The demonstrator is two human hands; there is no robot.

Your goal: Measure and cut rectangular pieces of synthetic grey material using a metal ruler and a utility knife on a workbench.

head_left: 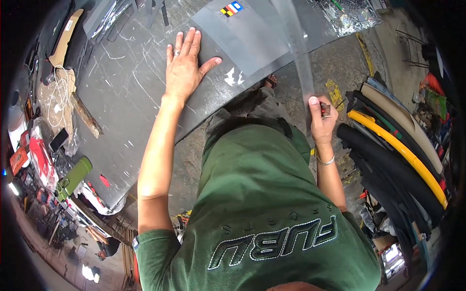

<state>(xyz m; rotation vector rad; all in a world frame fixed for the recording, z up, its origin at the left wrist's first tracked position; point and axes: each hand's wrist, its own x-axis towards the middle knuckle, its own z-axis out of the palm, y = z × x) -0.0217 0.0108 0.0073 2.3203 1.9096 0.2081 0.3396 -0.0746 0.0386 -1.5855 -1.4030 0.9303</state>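
Left hand (pixel 183 68) flat, fingers spread, on table (pixel 128 106) beside grey sheet (pixel 238 41) — right hand (pixel 322 119) grips long strip (pixel 302 63) past near edge.

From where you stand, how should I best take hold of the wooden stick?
Grip the wooden stick around its middle, probably with the left hand coming from its right: it is long and narrow, with scratched tabletop on that side and a white cable to its left.
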